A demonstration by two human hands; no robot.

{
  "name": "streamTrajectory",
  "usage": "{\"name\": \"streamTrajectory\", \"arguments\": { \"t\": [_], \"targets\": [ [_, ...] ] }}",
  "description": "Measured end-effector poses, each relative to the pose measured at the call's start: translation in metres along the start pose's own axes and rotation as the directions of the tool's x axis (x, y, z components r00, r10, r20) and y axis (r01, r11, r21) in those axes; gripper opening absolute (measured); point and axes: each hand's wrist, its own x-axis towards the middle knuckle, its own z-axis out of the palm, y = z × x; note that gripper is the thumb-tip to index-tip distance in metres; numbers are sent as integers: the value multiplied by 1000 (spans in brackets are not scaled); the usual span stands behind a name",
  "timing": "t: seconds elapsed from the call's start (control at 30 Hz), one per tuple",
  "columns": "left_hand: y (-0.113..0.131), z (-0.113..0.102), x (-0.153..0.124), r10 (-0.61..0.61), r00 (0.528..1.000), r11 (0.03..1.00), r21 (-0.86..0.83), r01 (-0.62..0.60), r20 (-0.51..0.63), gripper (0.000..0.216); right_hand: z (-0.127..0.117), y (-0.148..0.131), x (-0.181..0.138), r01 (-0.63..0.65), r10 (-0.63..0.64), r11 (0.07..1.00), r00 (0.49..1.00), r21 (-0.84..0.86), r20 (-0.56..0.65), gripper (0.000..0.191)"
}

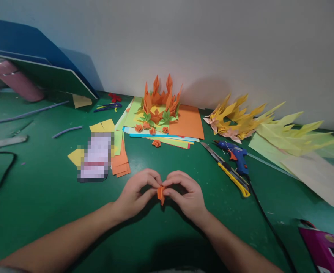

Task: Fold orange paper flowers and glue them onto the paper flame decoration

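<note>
A small folded orange paper piece (161,194) is pinched between both of my hands, just above the green table (41,189). My left hand (138,191) grips its left side with fingers curled. My right hand (185,195) pinches its right side with thumb and fingertips. Both hands sit near the table's front middle. Just left of them lies a stack of small orange squares (120,163) beside yellow squares (76,156).
Behind my hands stand orange paper flowers (161,99) on coloured sheets (187,122). To the right lie a yellow utility knife (229,172), a blue glue gun (237,156) with a black cord, yellow paper flowers (238,119) and pale sheets (298,151). Boards (41,74) lean at far left.
</note>
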Motion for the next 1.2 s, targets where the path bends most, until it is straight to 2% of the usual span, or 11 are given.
{"name": "streamTrajectory", "arguments": {
  "t": [0.23, 0.7, 0.93, 1.2],
  "targets": [
    [4, 2, 0, -20, 1000, 1000, -14, 20, 18, 13, -5, -6, 2, 70, -69, 997, 997, -38, 28, 10],
    [5, 4, -1, -31, 999, 999, -7, 31, -10, 13, -8, -5, 2, 113, -111, 992, 993, -49, 47, 4],
    [6, 4, -2, -81, 997, 997, -3, 81, 7, 12, -7, -7, 5, 165, -160, 985, 984, -60, 72, 9],
    [6, 3, -1, -89, 996, 996, -30, 89, 10, 13, -10, -5, 4, 174, -159, 978, 979, -115, 124, 13]
  ]
}}
